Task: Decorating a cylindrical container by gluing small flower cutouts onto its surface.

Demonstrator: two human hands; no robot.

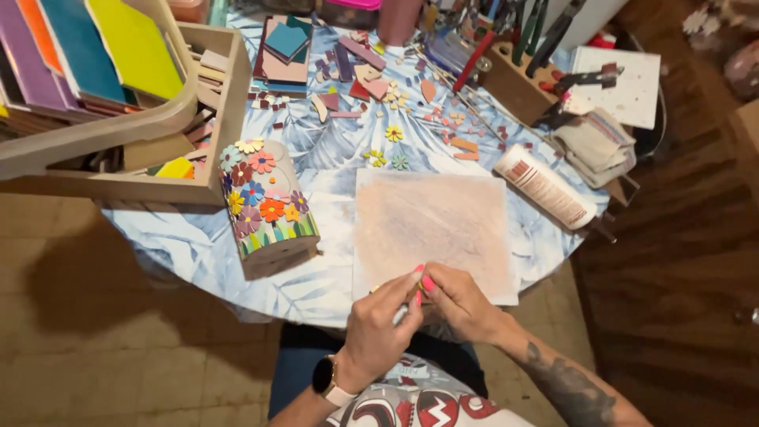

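Round table (198,253) carries a blue leaf-print cloth. A wooden tray (225,95) of coloured tiles sits at its left. A pale square board (435,221) lies at the near edge. Left of it lies a flower-mosaic pot (265,205) on its side; right of it, a white glue bottle (545,186). Left hand (379,328) and right hand (458,304) meet over the board's near edge, fingers narrowed, pinching a small pale piece (401,315); its kind cannot be told.

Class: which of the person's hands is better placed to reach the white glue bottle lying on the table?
Probably right: the right hand is on the same side as the white glue bottle; the left hand would have to cross over.
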